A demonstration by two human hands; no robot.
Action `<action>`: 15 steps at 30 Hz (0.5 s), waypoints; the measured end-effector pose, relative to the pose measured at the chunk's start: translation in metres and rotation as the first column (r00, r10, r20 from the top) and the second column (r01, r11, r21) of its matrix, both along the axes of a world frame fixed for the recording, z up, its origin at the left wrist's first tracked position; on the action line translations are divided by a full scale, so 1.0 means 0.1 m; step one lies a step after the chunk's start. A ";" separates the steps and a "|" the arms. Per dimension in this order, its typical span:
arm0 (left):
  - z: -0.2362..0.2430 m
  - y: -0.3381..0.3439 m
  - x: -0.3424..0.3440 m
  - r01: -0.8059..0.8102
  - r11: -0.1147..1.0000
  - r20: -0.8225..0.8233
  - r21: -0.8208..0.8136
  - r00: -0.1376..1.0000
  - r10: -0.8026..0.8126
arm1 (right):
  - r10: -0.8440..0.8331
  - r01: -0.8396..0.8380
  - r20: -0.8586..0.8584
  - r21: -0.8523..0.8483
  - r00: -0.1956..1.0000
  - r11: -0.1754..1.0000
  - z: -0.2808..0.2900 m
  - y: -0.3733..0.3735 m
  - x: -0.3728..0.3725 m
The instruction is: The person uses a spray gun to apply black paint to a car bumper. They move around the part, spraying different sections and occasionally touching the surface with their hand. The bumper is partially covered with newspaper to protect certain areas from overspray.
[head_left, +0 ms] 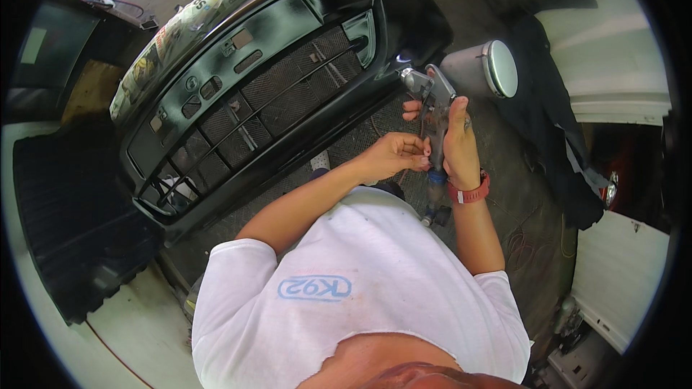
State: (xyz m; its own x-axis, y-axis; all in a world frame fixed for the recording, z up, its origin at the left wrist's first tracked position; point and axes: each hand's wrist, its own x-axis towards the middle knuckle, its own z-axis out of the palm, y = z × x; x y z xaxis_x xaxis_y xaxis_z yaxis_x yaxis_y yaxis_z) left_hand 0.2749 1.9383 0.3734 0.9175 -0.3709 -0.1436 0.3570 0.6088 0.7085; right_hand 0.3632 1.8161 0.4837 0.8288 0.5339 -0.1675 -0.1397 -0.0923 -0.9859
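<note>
A metal spray gun with a silver cylindrical cup stands in front of my chest, right of the middle. Around its handle is my right hand, closed, with a red watch band on the wrist. My left hand is closed in a pinch at the lower end of the handle, just above a blue fitting; its fingertips hide what exactly they grip. Beyond the gun lies a glossy black car bumper with a mesh grille, its near edge close to the gun's nozzle.
Printed newspaper covers the bumper's far left edge. Dark cloth hangs over a white panel on the right. A black ribbed panel stands at the left. Thin cables lie on the dark floor at the right.
</note>
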 end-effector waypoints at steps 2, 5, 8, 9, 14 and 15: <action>-0.08 -0.06 0.04 -0.026 0.999 0.037 -0.028 0.999 0.027 | -0.024 0.022 -0.036 -0.034 0.999 0.999 0.04 0.03 0.06; -0.07 -0.09 0.11 -0.064 0.996 0.014 0.062 0.998 0.063 | -0.040 0.037 -0.060 -0.053 0.997 0.998 0.09 0.10 0.15; -0.12 -0.18 0.11 -0.103 0.994 0.031 0.031 0.994 0.102 | -0.029 0.023 -0.091 -0.072 0.995 0.997 0.11 0.09 0.16; -0.14 -0.11 0.17 -0.114 0.993 0.051 -0.006 0.992 0.114 | -0.025 0.017 -0.104 -0.075 0.994 0.997 0.12 0.17 0.23; 0.02 -0.16 0.05 -0.136 0.865 0.251 0.482 0.968 0.013 | -0.106 0.101 -0.070 -0.072 0.992 0.992 0.10 -0.03 0.06; 0.04 -0.07 0.11 -0.174 0.749 0.304 0.640 0.952 -0.039 | -0.140 0.136 -0.056 -0.069 0.989 0.988 0.10 -0.01 0.07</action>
State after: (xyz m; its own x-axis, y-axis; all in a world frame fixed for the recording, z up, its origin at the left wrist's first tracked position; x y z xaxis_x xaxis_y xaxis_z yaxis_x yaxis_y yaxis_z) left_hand 0.2861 1.9318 0.3773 0.9741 -0.2184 -0.0594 0.0547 -0.0271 0.9981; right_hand 0.3698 1.8148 0.4936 0.8808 0.4019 -0.2503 -0.2151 -0.1313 -0.9677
